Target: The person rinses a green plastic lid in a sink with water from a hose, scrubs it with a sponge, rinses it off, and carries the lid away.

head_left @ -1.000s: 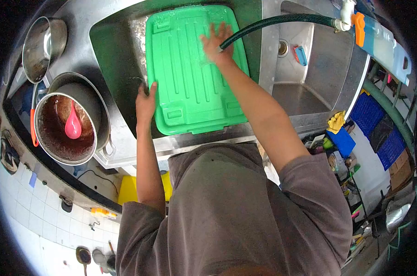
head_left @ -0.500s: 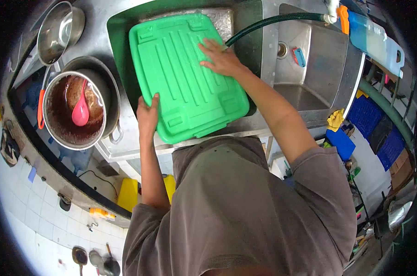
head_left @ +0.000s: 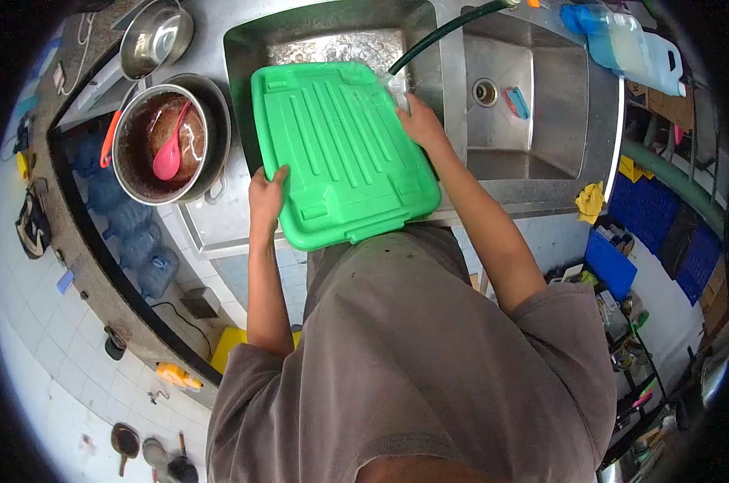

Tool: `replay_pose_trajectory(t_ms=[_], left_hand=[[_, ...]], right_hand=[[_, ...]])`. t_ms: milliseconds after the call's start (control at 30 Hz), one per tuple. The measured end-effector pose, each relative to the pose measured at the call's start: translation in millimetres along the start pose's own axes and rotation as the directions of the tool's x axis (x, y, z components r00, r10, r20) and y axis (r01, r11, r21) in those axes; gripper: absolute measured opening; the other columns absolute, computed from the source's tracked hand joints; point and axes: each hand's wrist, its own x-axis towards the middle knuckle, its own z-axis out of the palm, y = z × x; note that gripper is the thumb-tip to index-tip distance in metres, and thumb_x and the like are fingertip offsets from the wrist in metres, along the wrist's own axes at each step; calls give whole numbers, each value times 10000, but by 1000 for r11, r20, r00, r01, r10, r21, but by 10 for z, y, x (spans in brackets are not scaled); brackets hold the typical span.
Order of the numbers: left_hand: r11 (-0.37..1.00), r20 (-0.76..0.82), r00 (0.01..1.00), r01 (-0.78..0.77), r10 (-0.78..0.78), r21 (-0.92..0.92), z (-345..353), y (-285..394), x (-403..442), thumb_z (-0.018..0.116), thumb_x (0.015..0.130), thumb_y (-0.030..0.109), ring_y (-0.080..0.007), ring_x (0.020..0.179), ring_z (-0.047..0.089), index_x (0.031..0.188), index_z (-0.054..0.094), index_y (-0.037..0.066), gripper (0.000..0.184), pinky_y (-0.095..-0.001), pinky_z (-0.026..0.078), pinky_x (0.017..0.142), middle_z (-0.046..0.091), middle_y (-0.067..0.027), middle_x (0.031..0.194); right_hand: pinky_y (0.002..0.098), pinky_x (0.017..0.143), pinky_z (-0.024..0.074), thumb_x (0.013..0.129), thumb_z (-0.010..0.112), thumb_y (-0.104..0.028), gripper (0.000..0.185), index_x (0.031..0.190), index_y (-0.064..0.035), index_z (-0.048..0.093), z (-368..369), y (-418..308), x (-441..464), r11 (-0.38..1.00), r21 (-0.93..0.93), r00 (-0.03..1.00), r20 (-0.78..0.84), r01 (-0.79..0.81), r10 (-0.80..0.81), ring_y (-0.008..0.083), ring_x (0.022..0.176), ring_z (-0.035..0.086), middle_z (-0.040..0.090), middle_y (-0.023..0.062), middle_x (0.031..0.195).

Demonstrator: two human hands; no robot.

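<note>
A green plastic lid (head_left: pixel 340 153) with raised ribs lies tilted over the large sink basin (head_left: pixel 244 48), its near edge close to my body. My left hand (head_left: pixel 265 197) grips its left edge, thumb on top and fingers underneath. My right hand (head_left: pixel 421 122) holds the right edge near the far corner, thumb on top and the other fingers hidden. A dark green hose (head_left: pixel 445 34) comes in from the upper right, and water runs from its end onto the lid's far right corner.
On the left stand a pot (head_left: pixel 131 153) with a pink spoon (head_left: pixel 168 159) inside and a steel bowl (head_left: pixel 157 40). A smaller basin (head_left: pixel 517 161) on the right holds a blue-and-red item (head_left: pixel 516 103). Beyond are a blue jug (head_left: pixel 642 60) and yellow cloth (head_left: pixel 590 202).
My right hand has gone from lying flat on the lid to gripping its right edge. The lid has shifted toward my body, and the view has moved.
</note>
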Motion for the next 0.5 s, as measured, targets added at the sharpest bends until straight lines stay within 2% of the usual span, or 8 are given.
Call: replay_pose_trajectory(t_ms=[100, 300, 333, 433, 467, 500], left_hand=[[994, 12, 1000, 0, 1, -111, -26, -68, -175, 685, 979, 221, -186, 857, 707, 1221, 657, -83, 390, -322, 558, 753, 742, -144, 1027], [952, 17, 1000, 0, 6, -306, -20, -105, -699, 657, 991, 213, -195, 788, 712, 1181, 660, -101, 367, -342, 577, 709, 743, -154, 993], [947, 27, 1000, 10, -2, -321, -7, -99, -822, 652, 996, 221, -194, 790, 712, 1176, 663, -99, 368, -344, 579, 709, 743, -153, 994], [929, 22, 997, 78, -75, -361, 32, -130, -1166, 635, 1012, 266, -199, 798, 717, 1183, 664, -99, 404, -344, 583, 707, 740, -158, 992], [906, 55, 995, 100, -85, -411, 49, -173, -1274, 612, 1022, 291, -224, 841, 728, 1227, 652, -97, 440, -355, 594, 741, 739, -170, 1035], [873, 62, 993, 120, -102, -472, 94, -166, -1418, 605, 1026, 292, -234, 863, 731, 1247, 643, -97, 449, -360, 596, 754, 736, -174, 1064]], right_hand=[[484, 1114, 457, 1012, 618, -408, 714, 1544, 26, 422, -117, 171, -277, 993, -116, 993, 120, 20, -6, 448, 1314, 586, 590, 336, 1407], [400, 1013, 517, 1021, 633, -423, 725, 1536, 44, 426, -423, 333, -561, 999, 28, 970, 239, 39, -45, 351, 1205, 680, 691, 274, 1294], [360, 957, 533, 1016, 660, -380, 653, 1477, 55, 504, -453, 420, -530, 994, 91, 967, 240, 61, -81, 277, 1118, 704, 735, 207, 1215], [337, 912, 536, 1024, 660, -348, 559, 1399, 61, 584, -884, 363, -708, 912, 409, 958, 264, -3, -115, 207, 1039, 695, 739, 135, 1164], [299, 912, 521, 1055, 623, -322, 476, 1344, 56, 629, -1245, 39, -1061, 842, 531, 925, 362, -101, -117, 150, 1020, 666, 720, 82, 1153], [310, 928, 518, 1049, 627, -338, 492, 1338, 60, 633, -1416, -64, -1249, 784, 618, 918, 342, -61, -199, 163, 1041, 664, 715, 96, 1171]])
